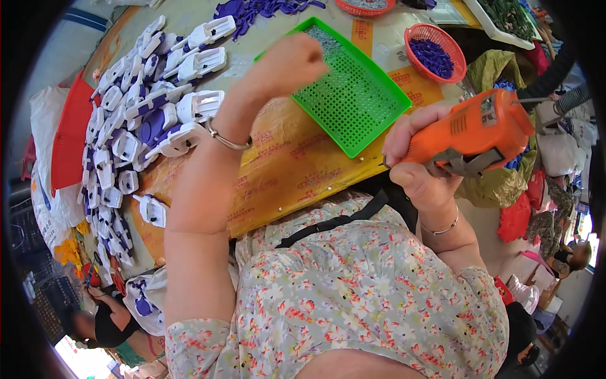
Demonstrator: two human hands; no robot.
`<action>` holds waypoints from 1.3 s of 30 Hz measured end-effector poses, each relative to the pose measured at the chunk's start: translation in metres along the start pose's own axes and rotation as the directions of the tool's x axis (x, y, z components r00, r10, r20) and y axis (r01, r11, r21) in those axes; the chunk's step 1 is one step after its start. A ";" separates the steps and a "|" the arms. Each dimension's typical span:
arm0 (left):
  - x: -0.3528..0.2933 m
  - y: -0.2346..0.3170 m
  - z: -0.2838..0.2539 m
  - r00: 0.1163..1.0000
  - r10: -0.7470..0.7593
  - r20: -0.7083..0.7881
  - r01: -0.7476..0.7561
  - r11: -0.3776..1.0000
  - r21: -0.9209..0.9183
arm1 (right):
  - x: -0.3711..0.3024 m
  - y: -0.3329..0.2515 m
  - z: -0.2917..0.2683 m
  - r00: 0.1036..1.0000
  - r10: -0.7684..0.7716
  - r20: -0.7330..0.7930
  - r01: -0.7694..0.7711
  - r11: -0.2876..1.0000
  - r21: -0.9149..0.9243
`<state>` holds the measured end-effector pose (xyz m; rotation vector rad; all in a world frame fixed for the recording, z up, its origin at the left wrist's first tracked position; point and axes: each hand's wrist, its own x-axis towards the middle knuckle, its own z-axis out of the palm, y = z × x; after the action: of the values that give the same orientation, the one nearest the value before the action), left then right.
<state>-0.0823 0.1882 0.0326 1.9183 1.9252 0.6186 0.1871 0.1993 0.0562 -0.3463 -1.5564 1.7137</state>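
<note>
My left hand [287,66] is curled with its fingers drawn together, slightly blurred, over the far left side of a green perforated tray [353,123]. What its fingers hold, if anything, is hidden. Small silvery pieces that look like screws [320,39] lie at the tray's far end. My right hand [426,180] is wrapped around an orange power screwdriver [473,132], held up right of the tray. Its narrow end points left, toward the table's near edge. Left of my left forearm lies a large heap of white and purple plastic assemblies [201,63].
A red basket of purple pieces [435,47] stands beyond the tray. Loose purple parts [265,9] lie at the table's far side. One white assembly [151,210] sits near the front edge. A dark hose [549,72] hangs at the right. Another person [110,322] is at lower left.
</note>
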 end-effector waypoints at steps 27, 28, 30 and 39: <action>-0.056 -0.063 -0.024 0.896 -0.280 -0.344 0.375 0.891 0.254 | -0.005 0.006 -0.007 0.986 -0.159 -0.050 0.159 0.987 0.001; -0.062 -0.059 -0.025 0.869 -0.271 -0.415 0.401 0.876 0.268 | -0.003 0.009 -0.006 0.985 -0.170 -0.043 0.170 0.985 0.007; -0.063 -0.037 -0.021 0.911 -0.235 -0.340 0.325 0.915 0.238 | -0.002 0.012 -0.002 0.982 -0.186 -0.024 0.187 0.982 0.025; -0.089 -0.040 -0.007 0.913 -0.232 -0.336 0.273 0.959 0.078 | 0.003 -0.002 0.018 0.996 -0.086 0.021 0.087 0.996 -0.030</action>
<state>-0.1185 0.0996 0.0121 1.6728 2.4208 0.7920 0.1740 0.1882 0.0632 -0.2737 -1.5907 1.6329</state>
